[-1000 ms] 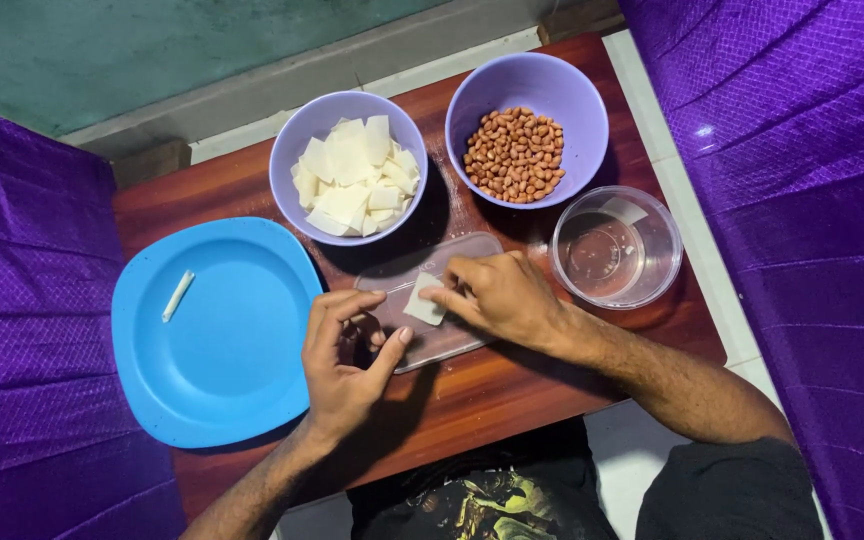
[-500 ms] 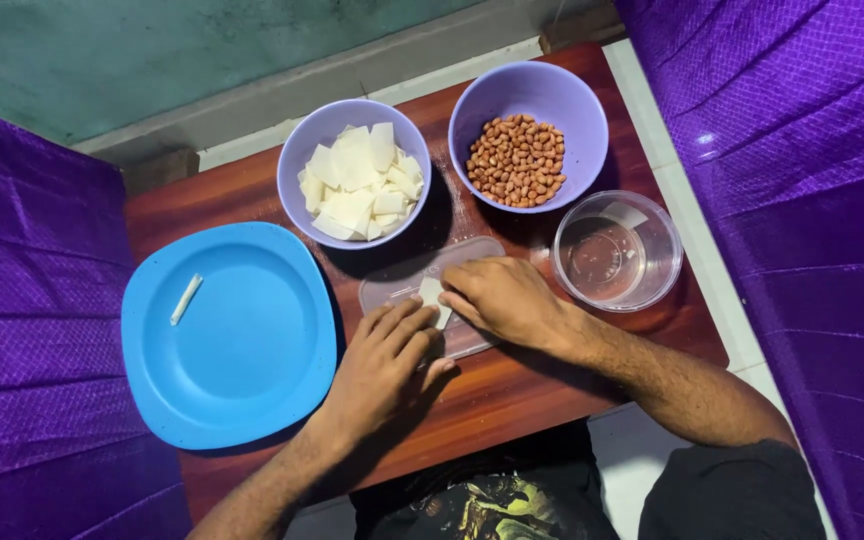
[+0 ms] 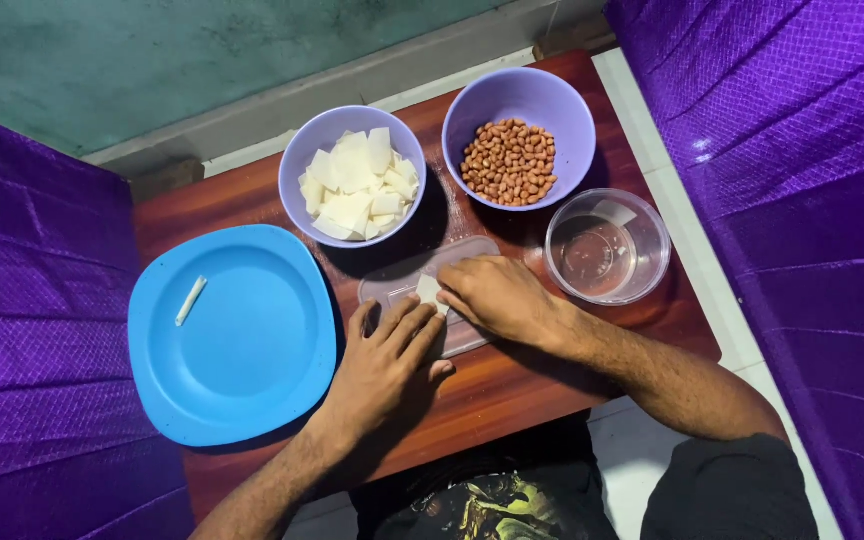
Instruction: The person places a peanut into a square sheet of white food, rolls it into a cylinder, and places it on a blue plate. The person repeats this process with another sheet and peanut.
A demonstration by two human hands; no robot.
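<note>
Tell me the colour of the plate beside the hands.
Bright blue. The plate shows best in the head view, left of the left hand.

The reddish-brown wooden worktop [image 3: 512, 390] looks smooth and a bit shiny. The square blue plastic plate [image 3: 252, 370] is smooth and glossy. The round clear plastic cup [image 3: 652, 215] shines. The purple cloth [image 3: 782, 130] looks glossy and woven.

Soft, even light is falling from above; glare is showing on the purple cloth [image 3: 752, 130] right of the sharply focused wooden table [image 3: 512, 385].
</note>
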